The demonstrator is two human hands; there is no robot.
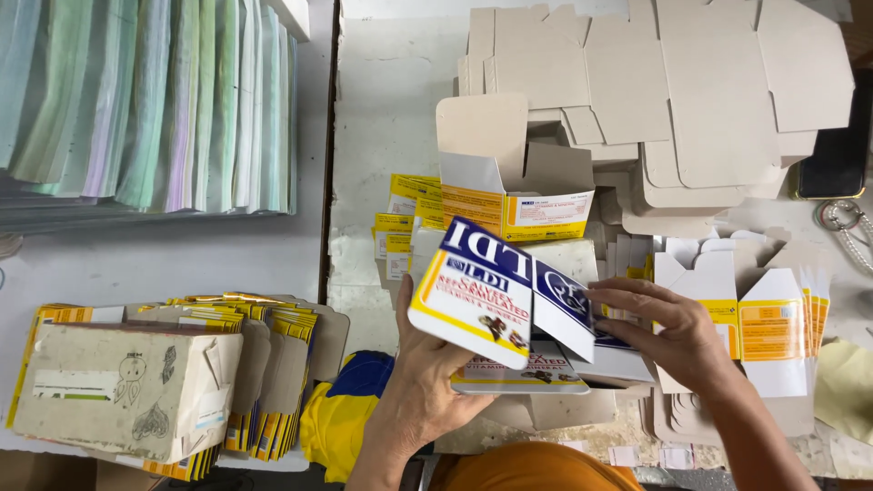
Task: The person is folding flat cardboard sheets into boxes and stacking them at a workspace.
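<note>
Head camera, looking down: I am watching the left hand (423,386) cupping a white, blue and yellow carton (482,291) from below, fingers clamped on its near-left side, holding it above the desk (382,109). The right hand (668,336) is pressing a blue end flap (564,305), fingers together on it, seemingly to fold it shut. An open carton (514,186) is standing just beyond, flaps up. Flat blanks (673,91) are lying stacked at the far right, within reach. Bundled flat cartons (227,364) are sitting near left.

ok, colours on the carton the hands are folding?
Carton: white, dark blue and yellow, seen in the head view.
</note>
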